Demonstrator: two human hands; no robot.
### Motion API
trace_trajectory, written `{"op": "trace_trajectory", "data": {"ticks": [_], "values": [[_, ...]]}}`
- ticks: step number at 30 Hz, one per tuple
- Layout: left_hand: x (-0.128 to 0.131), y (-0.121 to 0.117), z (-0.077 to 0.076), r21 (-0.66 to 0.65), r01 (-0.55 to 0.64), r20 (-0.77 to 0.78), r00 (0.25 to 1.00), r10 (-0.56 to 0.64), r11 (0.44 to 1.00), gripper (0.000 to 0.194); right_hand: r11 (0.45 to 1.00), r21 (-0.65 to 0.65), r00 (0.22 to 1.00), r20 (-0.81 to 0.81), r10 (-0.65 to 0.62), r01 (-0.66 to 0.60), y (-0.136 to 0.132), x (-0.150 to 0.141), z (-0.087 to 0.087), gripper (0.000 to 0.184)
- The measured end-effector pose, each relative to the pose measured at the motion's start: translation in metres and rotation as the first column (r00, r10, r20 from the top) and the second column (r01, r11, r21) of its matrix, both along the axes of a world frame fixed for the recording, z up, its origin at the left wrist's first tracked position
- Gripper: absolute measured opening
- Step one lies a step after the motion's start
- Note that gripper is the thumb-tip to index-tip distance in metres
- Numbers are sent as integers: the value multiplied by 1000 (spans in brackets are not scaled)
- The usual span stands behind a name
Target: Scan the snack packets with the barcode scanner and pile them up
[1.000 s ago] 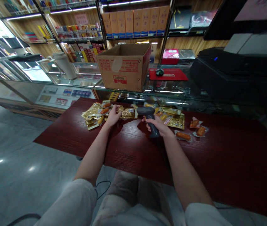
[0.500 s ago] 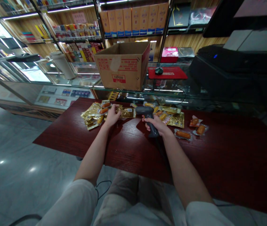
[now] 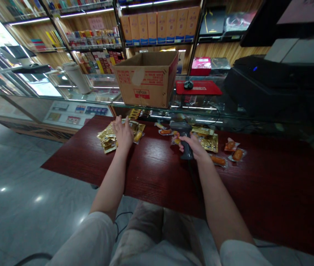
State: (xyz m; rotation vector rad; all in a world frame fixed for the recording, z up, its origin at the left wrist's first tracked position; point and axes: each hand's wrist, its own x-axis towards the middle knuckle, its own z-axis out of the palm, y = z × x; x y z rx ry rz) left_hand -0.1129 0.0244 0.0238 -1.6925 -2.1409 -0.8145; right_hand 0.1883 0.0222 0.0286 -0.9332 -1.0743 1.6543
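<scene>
My left hand (image 3: 123,133) hovers over or rests on a pile of gold foil packets (image 3: 107,135) at the left of the table, its fingers apart. Whether it touches the packets, I cannot tell. Beside its fingers lies a packet with a yellow item showing (image 3: 138,136). In my right hand (image 3: 195,147) is a dark handheld barcode scanner (image 3: 183,129), its head pointing left and its cable hanging down. Behind and right of the scanner are more gold packets (image 3: 210,142), partly hidden. Small clear-wrapped sausages (image 3: 165,132) lie near the scanner's head.
More wrapped sausages (image 3: 237,154) lie on the dark red table (image 3: 157,173) to the right. Behind it, an open cardboard box (image 3: 145,85) stands on a glass counter, near a red mat (image 3: 210,87) with a mouse (image 3: 188,85). A black machine (image 3: 256,85) is at the right.
My left hand has moved left from the middle packets to the left pile, its fingers spreading; the middle gold packet has left its spot. My right hand has shifted slightly right with the scanner.
</scene>
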Motion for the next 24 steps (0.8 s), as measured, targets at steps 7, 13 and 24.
{"op": "trace_trajectory", "data": {"ticks": [7,13,24], "values": [[3,6,-22,-273,174,-50,980,-195,946,42,995,-9,995,16,-102,102,4,16,0,36],[17,4,-11,-177,223,0,974,-227,959,41,994,-21,991,77,-108,110,7,30,-1,33],[101,31,-18,-425,518,43,831,-555,742,46,987,-18,986,49,-162,163,9,31,-1,37]]}}
